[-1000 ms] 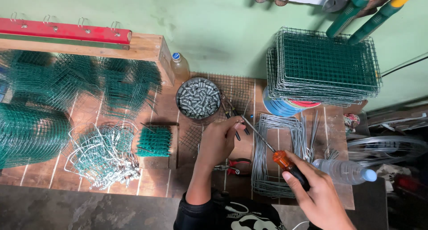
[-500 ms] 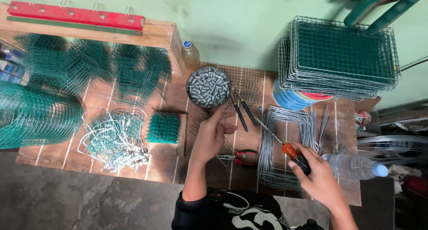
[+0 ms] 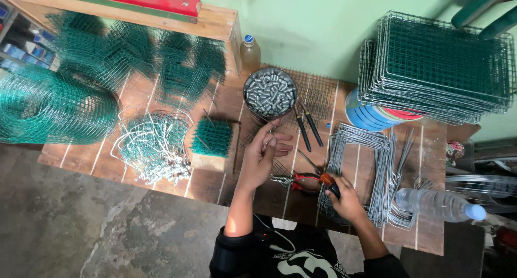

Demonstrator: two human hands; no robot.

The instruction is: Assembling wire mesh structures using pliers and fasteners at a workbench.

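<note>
Head view: left hand (image 3: 262, 151) near round tin (image 3: 270, 92); right hand (image 3: 346, 201) grips orange-handled tool (image 3: 328, 182).

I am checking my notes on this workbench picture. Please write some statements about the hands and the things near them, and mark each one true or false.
1. The left hand is raised just below the round tin of small metal pieces. True.
2. The right hand grips a tool with an orange and black handle. True.
3. The red-handled pliers are held in the left hand. False: they lie on the bench between the two hands.
4. The stack of green mesh panels sits at the person's left. False: it is at the far right.
5. A clear plastic bottle lies on its side near the right hand. True.
</note>
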